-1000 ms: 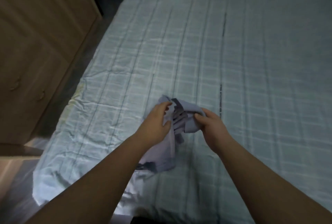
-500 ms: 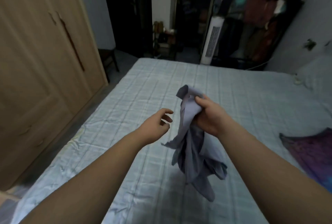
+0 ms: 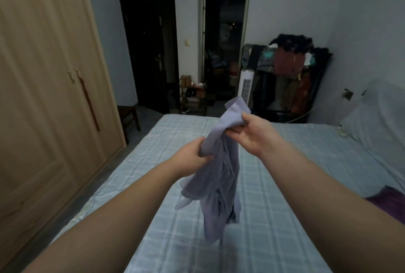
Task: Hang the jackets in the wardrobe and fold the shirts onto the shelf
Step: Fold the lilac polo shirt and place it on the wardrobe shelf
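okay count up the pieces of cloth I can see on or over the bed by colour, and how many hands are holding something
Lilac shirt, held up over the bed: 1
Purple cloth lying at the bed's right edge: 1
Total cloth pieces: 2
Hands gripping the shirt, left hand and right hand: 2

Left hand (image 3: 192,156) now also on lifted shirt (image 3: 221,176)

left hand (image 3: 192,157) clenched, right hand (image 3: 252,134) pinching
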A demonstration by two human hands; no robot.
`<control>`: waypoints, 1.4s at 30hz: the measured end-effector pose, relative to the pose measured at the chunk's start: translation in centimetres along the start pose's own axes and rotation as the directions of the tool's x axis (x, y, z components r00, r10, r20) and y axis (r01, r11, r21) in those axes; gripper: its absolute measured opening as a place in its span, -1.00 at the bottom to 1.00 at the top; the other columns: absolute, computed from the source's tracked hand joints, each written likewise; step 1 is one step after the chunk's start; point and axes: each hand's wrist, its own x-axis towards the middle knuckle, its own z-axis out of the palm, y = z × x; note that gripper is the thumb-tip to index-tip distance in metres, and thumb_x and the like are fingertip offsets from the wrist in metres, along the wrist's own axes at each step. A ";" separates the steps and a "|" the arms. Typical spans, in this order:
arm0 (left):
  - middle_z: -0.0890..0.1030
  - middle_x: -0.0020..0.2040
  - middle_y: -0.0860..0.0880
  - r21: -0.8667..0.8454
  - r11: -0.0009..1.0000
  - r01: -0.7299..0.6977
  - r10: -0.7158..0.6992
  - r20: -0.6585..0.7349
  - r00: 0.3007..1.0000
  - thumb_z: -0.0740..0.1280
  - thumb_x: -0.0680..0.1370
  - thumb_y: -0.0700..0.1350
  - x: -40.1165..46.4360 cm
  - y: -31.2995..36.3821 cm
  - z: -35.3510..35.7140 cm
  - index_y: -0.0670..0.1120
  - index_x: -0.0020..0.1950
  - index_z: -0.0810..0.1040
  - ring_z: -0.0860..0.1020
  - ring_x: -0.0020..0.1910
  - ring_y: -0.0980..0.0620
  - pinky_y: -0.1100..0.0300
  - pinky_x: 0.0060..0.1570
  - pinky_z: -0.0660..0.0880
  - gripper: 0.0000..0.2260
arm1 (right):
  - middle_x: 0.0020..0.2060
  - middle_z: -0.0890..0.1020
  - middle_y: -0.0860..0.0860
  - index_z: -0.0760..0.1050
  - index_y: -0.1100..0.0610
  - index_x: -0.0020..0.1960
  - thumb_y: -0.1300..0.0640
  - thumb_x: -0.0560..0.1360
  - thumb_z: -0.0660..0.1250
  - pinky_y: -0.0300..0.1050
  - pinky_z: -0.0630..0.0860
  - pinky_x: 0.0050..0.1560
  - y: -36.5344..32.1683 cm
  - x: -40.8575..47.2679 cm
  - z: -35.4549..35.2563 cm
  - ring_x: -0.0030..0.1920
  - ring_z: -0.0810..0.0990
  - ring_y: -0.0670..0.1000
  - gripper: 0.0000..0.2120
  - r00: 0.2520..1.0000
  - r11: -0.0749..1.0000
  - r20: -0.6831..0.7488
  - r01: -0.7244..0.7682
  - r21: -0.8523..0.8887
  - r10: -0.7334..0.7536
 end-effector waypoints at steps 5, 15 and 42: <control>0.71 -0.10 0.05 -0.064 0.995 0.072 -0.077 -0.080 0.994 0.28 0.62 -0.03 1.0 -0.1 -2.6 0.04 -0.05 0.66 0.65 -0.07 0.03 0.05 -0.03 0.57 -0.84 | 0.13 0.60 0.23 0.33 0.35 0.40 0.20 0.64 0.23 -0.16 0.62 -0.31 -0.5 0.4 -0.4 -0.06 0.68 0.10 -0.61 0.985 0.986 -0.154 0.055 -0.157 -0.080; 0.71 -0.09 0.04 -0.234 0.971 0.051 -0.050 0.009 0.999 0.25 0.65 -0.04 0.6 1.7 -6.0 -0.05 0.06 0.67 0.66 -0.06 0.13 0.24 -0.08 0.54 -0.80 | 0.11 0.65 0.08 0.46 0.24 0.36 0.14 0.64 0.21 -0.22 0.58 -0.24 1.2 0.8 -1.8 0.05 0.63 0.01 -0.67 0.992 0.986 -0.111 -0.070 -0.153 0.053; 0.61 0.17 -0.27 -0.625 0.734 0.265 -0.208 0.164 0.964 0.23 0.65 0.01 0.1 2.7 -4.1 -0.22 0.24 0.52 0.61 0.16 -0.17 -0.12 0.21 0.54 -0.67 | -0.14 0.60 -0.05 0.48 -0.04 0.14 0.12 0.58 0.26 -0.07 0.49 -0.16 5.5 -0.9 0.1 -0.13 0.57 -0.02 -0.84 0.936 0.154 0.230 0.277 -0.949 -0.265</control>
